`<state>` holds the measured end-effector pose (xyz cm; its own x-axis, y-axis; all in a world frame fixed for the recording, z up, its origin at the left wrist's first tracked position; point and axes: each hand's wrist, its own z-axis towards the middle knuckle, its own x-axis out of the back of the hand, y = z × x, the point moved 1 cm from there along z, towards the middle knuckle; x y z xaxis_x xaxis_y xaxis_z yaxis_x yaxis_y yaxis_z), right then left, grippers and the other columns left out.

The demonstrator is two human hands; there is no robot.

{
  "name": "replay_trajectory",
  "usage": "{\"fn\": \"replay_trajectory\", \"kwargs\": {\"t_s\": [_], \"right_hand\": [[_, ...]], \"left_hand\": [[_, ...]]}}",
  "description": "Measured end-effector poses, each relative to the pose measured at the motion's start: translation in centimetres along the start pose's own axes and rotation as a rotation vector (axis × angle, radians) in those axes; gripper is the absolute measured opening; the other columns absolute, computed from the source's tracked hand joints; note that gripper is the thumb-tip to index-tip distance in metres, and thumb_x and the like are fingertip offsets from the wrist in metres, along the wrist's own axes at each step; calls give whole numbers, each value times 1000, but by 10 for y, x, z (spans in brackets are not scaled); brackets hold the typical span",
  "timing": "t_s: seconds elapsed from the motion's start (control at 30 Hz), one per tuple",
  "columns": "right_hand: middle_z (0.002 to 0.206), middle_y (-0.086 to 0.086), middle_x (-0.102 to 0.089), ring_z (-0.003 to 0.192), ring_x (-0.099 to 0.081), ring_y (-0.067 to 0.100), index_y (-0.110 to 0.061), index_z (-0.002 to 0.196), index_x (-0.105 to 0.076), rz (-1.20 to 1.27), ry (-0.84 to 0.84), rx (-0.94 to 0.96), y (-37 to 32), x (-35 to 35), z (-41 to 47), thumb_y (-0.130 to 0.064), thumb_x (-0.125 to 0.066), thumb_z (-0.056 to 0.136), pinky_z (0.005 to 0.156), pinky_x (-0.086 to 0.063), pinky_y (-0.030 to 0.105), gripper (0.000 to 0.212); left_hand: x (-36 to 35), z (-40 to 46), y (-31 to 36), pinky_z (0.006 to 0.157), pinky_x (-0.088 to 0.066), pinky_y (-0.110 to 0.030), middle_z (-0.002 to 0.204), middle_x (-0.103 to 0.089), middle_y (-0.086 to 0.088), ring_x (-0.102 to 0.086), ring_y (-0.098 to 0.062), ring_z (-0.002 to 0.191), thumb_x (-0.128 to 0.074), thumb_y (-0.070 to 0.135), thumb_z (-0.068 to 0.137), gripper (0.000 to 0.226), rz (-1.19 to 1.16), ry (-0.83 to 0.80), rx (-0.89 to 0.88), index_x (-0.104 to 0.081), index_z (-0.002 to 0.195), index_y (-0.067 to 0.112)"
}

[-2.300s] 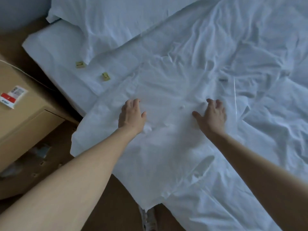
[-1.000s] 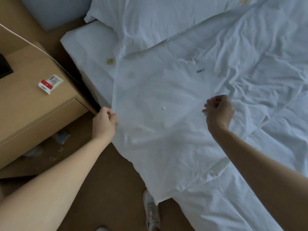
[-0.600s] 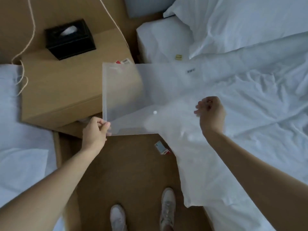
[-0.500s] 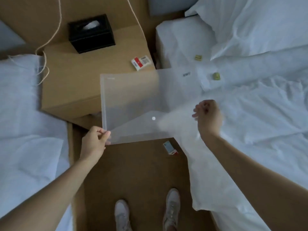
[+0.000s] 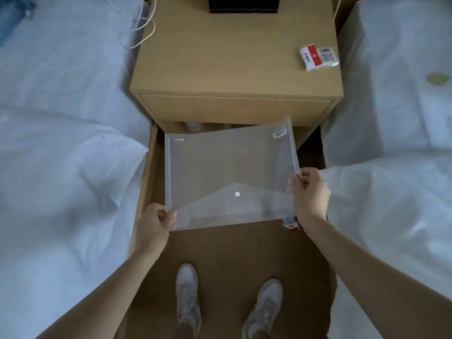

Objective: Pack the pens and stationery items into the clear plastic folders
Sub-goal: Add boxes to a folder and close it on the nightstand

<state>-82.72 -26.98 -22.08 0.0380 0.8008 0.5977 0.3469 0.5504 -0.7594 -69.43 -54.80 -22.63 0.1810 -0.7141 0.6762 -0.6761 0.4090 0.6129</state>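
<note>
A bed covered in white crumpled sheets (image 5: pixel 61 143) is seen along the left edge, with a thin white cord (image 5: pixel 140 25) looped at its upper corner beside the light brown wooden nightstand (image 5: pixel 234 59). The left hand (image 5: pixel 154 226) is found pinching the near-left corner of the clear plastic envelope folder (image 5: pixel 230 172), thumb on top and fingers curled under. The folder is held in the air above the brown carpeted floor (image 5: pixel 232 250), between the two beds and just in front of the nightstand, with its triangular flap closed over a white round snap button (image 5: pixel 237 194); a small barcode label (image 5: pixel 279 133) is noted at its far-right corner. Two pale grey sneakers (image 5: pixel 188 297) are seen below it on the floor. A black box (image 5: pixel 243 3), cut off by the frame, sits at the back of the nightstand, and a small white and red packet (image 5: pixel 318 57) lies at its right edge. The right hand (image 5: pixel 309 192) is found gripping the right edge of the folder, fingers curled round it. A small red and white item (image 5: pixel 291 223) lies on the floor, partly hidden by the right wrist. A second bed with white sheets (image 5: pixel 391 143) fills the right side, with a small yellow-green object (image 5: pixel 437 78) on it.
</note>
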Motion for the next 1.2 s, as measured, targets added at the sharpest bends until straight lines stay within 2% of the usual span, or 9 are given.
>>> {"fn": "replay_trajectory", "kwargs": {"t_s": [0.17,0.33,0.47,0.63,0.9,0.97,1.03,1.13,1.2], "right_hand": [[92,-5,-57,81,-54,6,-9,116,-57,-56,-50,-41,57,-67,3,-14,-53,96,70,-43,18,22],[92,4,-58,98,-58,24,-6,113,-60,-158,-53,-20,140,-141,24,-14,-51,97,79,-41,28,20],[99,11,-64,87,-53,17,-1,114,-60,-174,-51,40,209,-194,59,-12,-52,96,71,-36,23,23],[89,11,-63,83,-56,23,2,106,-63,-238,-100,190,272,-248,114,-10,-57,93,65,-31,24,19],[78,13,-65,74,-60,25,0,92,-63,-294,-231,299,310,-284,174,-7,-60,91,59,-42,22,7],[71,4,-59,66,-55,16,0,91,-62,-307,-267,256,315,-282,180,-4,-58,92,50,-38,9,5],[79,9,-62,63,-52,12,3,97,-61,-397,-334,192,317,-275,183,-5,-58,92,55,-42,18,11],[107,16,-60,84,-57,23,-1,117,-55,-553,-368,95,315,-264,182,-13,-62,91,66,-44,32,30],[124,17,-52,103,-56,29,-3,132,-44,-623,-290,92,315,-259,177,-15,-64,89,77,-44,35,48]], "left_hand": [[-36,35,-73,63,-49,-30,79,-62,-4,-62,-22,72,-59,14,93,6,-61,-85,56,-53,90,16],[-95,106,-150,58,-43,-20,73,-61,2,-59,-15,67,-62,17,91,12,193,-223,15,-51,87,15],[-147,168,-178,51,-32,-13,75,-55,8,-50,-5,69,-65,30,89,24,421,-398,-29,-47,74,25],[-215,228,-221,44,-28,-16,60,-55,1,-48,-8,56,-71,34,84,30,569,-569,-122,-59,64,14],[-291,245,-269,46,-32,-12,36,-49,21,-46,6,39,-69,31,86,30,504,-743,-233,-57,59,22],[-295,247,-274,47,-36,-10,38,-52,19,-49,5,40,-65,31,89,33,525,-733,-247,-57,58,24],[-290,253,-271,46,-39,-9,45,-57,12,-51,4,39,-59,34,93,35,568,-668,-239,-62,60,21],[-269,261,-251,47,-38,-13,52,-56,9,-54,3,45,-51,38,96,40,720,-520,-324,-61,62,20],[-260,266,-235,59,-43,-23,69,-63,0,-65,-13,73,-50,36,96,29,774,-397,-414,-57,73,21]]}}
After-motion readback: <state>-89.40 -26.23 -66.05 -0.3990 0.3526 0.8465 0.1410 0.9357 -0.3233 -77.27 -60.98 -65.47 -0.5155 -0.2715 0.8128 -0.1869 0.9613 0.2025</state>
